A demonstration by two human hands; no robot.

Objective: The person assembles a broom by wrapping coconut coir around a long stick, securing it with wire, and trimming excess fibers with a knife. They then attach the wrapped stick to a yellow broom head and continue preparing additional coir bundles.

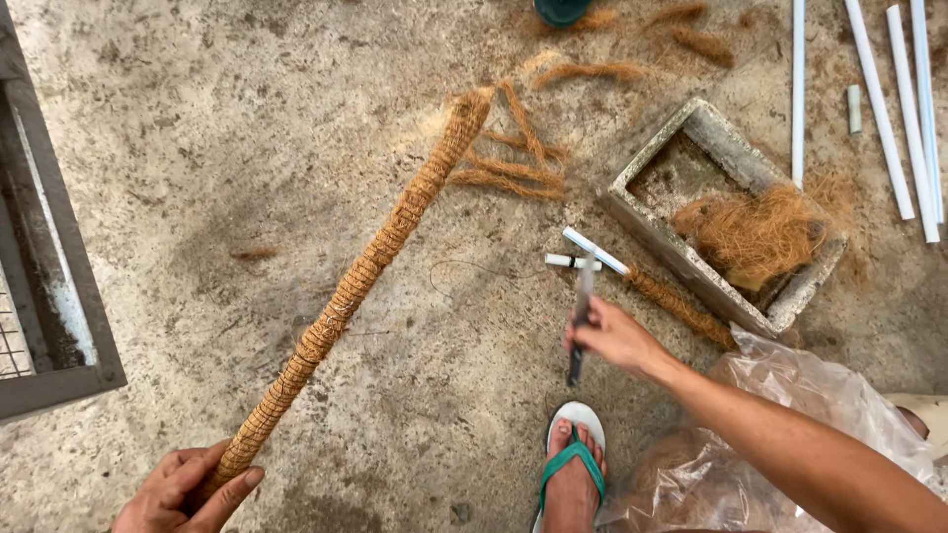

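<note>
My left hand [188, 491] grips the near end of a long pole wrapped in brown coir rope [360, 276], which slants up and right over the concrete floor to loose rope ends [509, 163]. My right hand [612, 336] holds a thin dark-handled tool [581, 316], blurred, its tip pointing up toward a short white pipe piece [593, 250] and a white pipe partly wrapped in coir [676, 306]. My foot in a white sandal with green straps [573, 469] stands just below the right hand.
A concrete trough [660, 232] holds a clump of loose coir fibre [755, 232]. Several white pipes [894, 109] lie at the top right. A clear plastic bag [780, 395] sits under my right forearm. A metal-framed grate [49, 296] lies at the left edge.
</note>
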